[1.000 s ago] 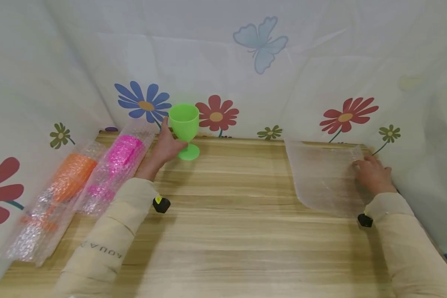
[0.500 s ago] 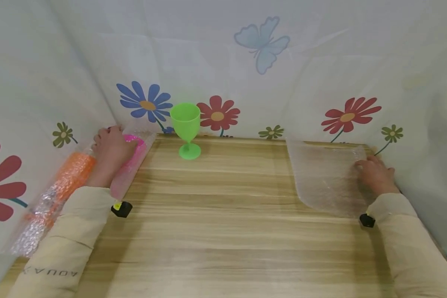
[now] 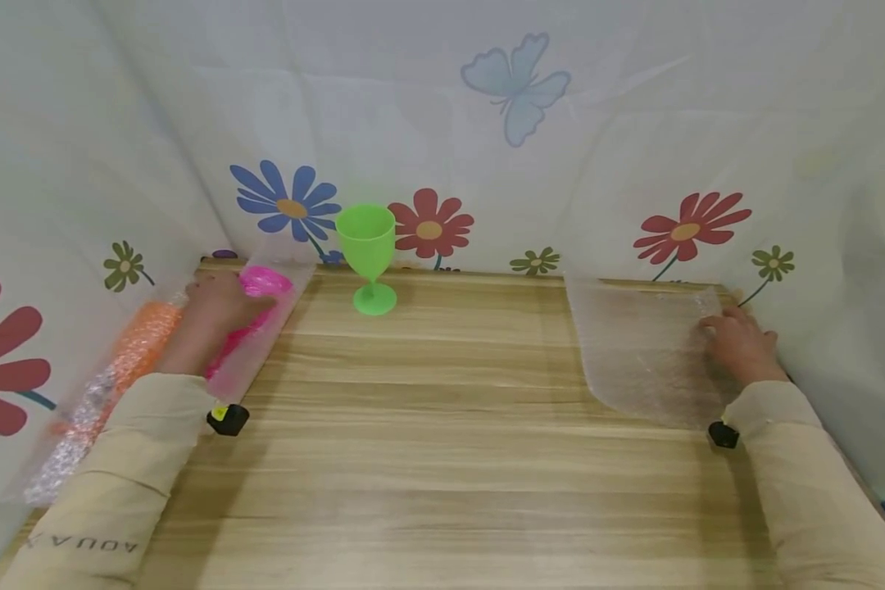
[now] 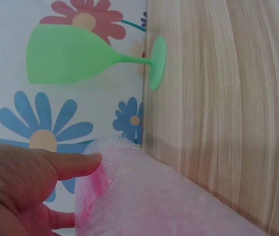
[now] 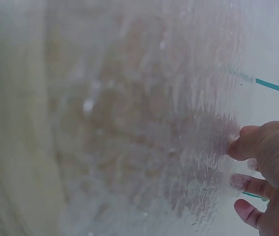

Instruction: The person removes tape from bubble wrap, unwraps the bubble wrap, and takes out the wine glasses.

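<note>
My left hand (image 3: 210, 315) grips a pink goblet in bubble wrap (image 3: 265, 281) at the table's back left. In the left wrist view the thumb lies straight against the wrap (image 4: 144, 191), and the other fingers are partly behind it. To the right a bare green goblet (image 3: 367, 246) stands upright, apart from both hands. At the right side my right hand (image 3: 742, 348) holds the edge of a clear bubble wrap bag (image 3: 634, 352). That bag fills much of the right wrist view, with the fingertips (image 5: 235, 147) at its edge.
An orange goblet in bubble wrap (image 3: 136, 340) lies left of the pink one, partly hidden by the left sleeve (image 3: 111, 475). Flower-printed cloth (image 3: 383, 106) rises behind and beside the wooden table (image 3: 442, 475).
My left hand left the green goblet, which stayed standing, and moved left onto the wrapped pink goblet. It then shifted slightly further left. My right hand kept still on the bag.
</note>
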